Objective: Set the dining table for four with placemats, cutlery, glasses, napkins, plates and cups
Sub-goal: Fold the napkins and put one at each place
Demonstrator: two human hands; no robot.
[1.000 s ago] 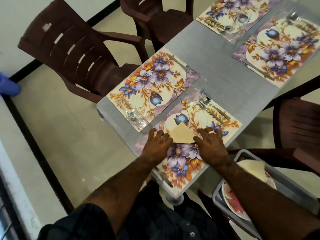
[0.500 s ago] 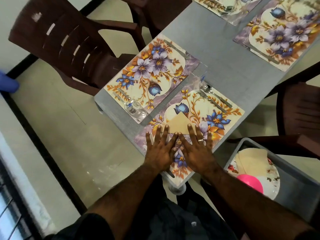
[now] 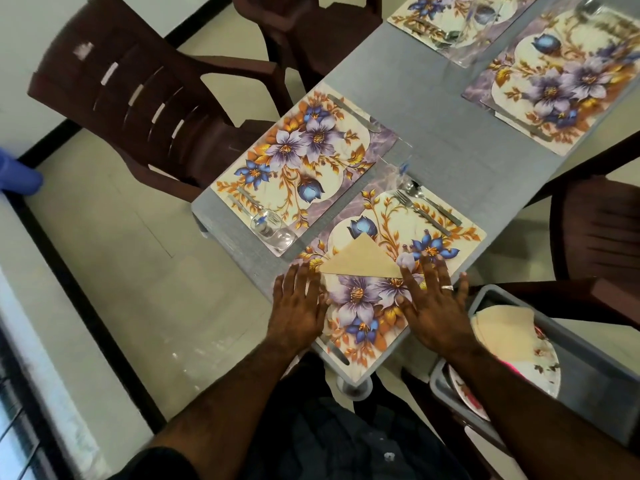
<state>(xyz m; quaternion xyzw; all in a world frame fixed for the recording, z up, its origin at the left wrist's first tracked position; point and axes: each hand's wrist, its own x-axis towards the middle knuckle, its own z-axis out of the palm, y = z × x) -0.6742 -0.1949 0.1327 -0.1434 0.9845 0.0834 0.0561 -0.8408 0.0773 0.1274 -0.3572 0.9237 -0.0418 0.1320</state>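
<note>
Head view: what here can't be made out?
- Grey bin: contents partly hidden by the right hand and forearm; a plate and cloth show.
- Far placemats: cut off by the top edge, cutlery blurred.
- Blue object: cropped at the left edge, unidentifiable.

No text, label, brand name, number or sign is legible anywhere in this view; the placemats (image 3: 304, 161) on the worktop (image 3: 450, 133) carry only a printed pattern of flowers and leaves, with no lettering; the plates in the grey bin (image 3: 588, 375) show a floral print and nothing written; the chairs (image 3: 138, 98) bear no readable marking.
</note>
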